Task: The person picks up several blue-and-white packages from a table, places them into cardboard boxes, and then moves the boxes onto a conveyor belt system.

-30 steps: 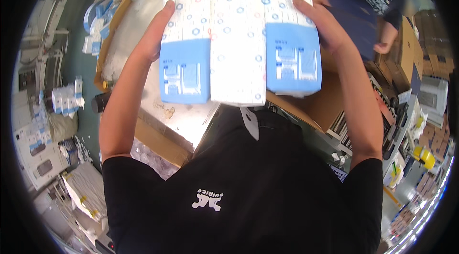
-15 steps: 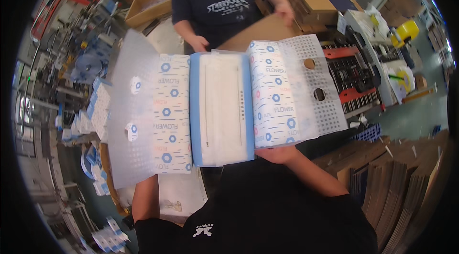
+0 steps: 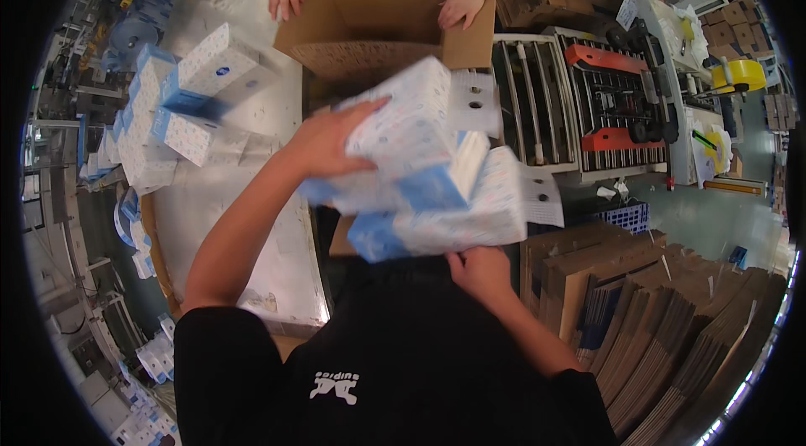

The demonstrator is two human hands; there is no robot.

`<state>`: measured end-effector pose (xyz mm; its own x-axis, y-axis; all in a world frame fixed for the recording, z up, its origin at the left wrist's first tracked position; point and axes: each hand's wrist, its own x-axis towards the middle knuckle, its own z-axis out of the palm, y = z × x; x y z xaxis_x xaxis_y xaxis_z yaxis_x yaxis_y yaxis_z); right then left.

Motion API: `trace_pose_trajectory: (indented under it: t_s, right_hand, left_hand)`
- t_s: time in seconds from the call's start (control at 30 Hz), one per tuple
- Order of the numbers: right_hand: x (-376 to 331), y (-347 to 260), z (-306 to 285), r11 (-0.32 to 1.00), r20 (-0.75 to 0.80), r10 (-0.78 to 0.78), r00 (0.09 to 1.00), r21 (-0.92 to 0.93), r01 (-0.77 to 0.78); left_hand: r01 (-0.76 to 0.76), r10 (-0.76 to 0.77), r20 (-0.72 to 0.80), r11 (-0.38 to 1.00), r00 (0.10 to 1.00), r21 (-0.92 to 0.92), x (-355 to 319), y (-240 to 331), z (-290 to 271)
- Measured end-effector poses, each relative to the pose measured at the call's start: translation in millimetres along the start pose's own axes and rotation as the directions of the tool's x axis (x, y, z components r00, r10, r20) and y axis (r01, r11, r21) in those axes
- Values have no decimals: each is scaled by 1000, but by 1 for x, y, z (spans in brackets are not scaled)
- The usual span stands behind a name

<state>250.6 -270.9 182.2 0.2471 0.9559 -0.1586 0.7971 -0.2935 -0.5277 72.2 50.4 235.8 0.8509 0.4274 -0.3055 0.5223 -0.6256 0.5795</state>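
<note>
Between my hands, in front of my chest, is a stack of white and blue printed tissue packs (image 3: 483, 215), blurred by motion and tilted. Clear end tabs with punched holes stick out on its right side. My left hand (image 3: 336, 142) is spread across the upper left of the stack and grips it. Below the stack's near edge, my right hand (image 3: 483, 270) holds it, its fingers partly hidden by the lowest pack. Just beyond the packs stands an open brown carton (image 3: 386, 1), steadied at its sides by a co-worker's two hands (image 3: 464, 5).
On the left, several more tissue packs (image 3: 214, 68) lie on a pale metal table (image 3: 210, 232). A roller conveyor (image 3: 533, 102) with red parts runs at the right. Flattened cartons (image 3: 672, 320) stand at the lower right, and a yellow tape roll (image 3: 735, 74) is farther right.
The packs, spread out left and right before, are now gathered together in a tilted stack. My left hand has come into view on top. The co-worker's carton now stands open beyond it.
</note>
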Motion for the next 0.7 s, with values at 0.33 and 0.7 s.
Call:
trace_pose_trajectory:
  t_s: [0.33, 0.7]
  right_hand:
    - [58, -14, -75, 986, -361, -158, 919, -108, 127]
    - [261, 56, 14, 954, 302, 54, 952, -297, 40]
  left_hand:
    - [115, -334, 369, 856, 867, 504, 94, -127, 169]
    - [173, -307, 163, 818, 937, 548, 156, -141, 258]
